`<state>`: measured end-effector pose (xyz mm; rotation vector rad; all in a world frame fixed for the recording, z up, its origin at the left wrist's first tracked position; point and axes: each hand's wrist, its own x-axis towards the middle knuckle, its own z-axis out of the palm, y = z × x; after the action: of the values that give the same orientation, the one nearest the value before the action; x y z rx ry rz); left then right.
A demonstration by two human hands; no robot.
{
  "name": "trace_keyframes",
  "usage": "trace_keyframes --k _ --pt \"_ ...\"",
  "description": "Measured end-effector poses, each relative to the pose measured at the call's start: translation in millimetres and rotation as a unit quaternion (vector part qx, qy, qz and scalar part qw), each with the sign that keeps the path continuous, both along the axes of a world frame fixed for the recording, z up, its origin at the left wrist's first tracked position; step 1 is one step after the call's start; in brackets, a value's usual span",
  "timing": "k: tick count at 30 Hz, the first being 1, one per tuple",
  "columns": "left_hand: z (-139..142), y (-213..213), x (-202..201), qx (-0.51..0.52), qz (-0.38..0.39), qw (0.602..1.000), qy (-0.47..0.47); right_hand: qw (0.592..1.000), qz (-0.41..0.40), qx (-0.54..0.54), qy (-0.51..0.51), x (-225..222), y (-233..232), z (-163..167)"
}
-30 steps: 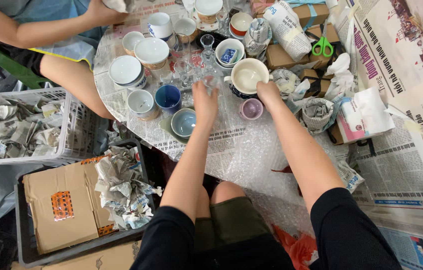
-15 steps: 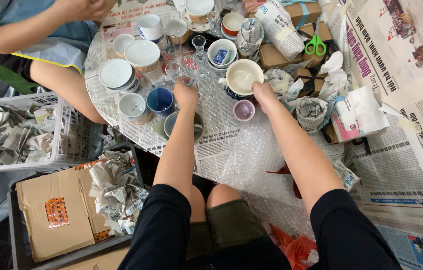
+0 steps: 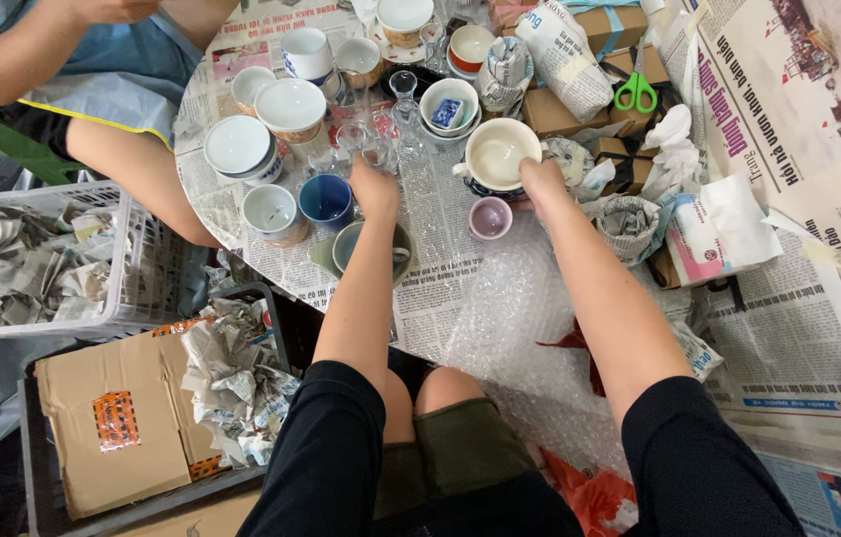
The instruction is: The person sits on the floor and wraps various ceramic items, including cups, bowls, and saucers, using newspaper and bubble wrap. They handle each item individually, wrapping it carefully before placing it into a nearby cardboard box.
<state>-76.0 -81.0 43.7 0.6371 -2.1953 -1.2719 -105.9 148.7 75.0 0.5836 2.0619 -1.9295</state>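
The left hand (image 3: 373, 186) reaches among small clear glasses (image 3: 377, 149) just beyond the blue cup (image 3: 326, 199); its fingers are hidden, so its grip cannot be told. The right hand (image 3: 543, 179) touches the large cream bowl (image 3: 496, 155), beside the small pink cup (image 3: 490, 217); whether it grasps is unclear.

Cups and bowls crowd the worktop (image 3: 241, 224), which is covered with newspaper. The left hand (image 3: 373, 186) lies among small glasses (image 3: 380, 149); a cup (image 3: 326, 199) stands just left of it. The right hand (image 3: 543, 179) touches a large bowl (image 3: 497, 154), with a small cup (image 3: 490, 217) in front. Scissors (image 3: 636, 89) lie behind on boxes (image 3: 579, 109). A basket (image 3: 132, 268) of crumpled paper sits far left.
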Motion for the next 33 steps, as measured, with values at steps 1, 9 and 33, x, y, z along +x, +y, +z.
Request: trace_keyframes --k 1,9,33 --pt "-0.9 1.0 -1.3 0.004 0.004 1.000 -0.001 1.000 -0.008 0.002 0.005 1.6 0.3 -0.2" --pt "7.0 2.1 -14.4 0.080 -0.017 0.985 -0.154 0.999 0.045 -0.005 0.024 6.8 4.1 2.2" --pt "-37.5 85.6 73.4 -0.025 -0.209 0.977 -0.029 0.981 0.106 -0.043 0.158 73.8 -16.8 -84.4"
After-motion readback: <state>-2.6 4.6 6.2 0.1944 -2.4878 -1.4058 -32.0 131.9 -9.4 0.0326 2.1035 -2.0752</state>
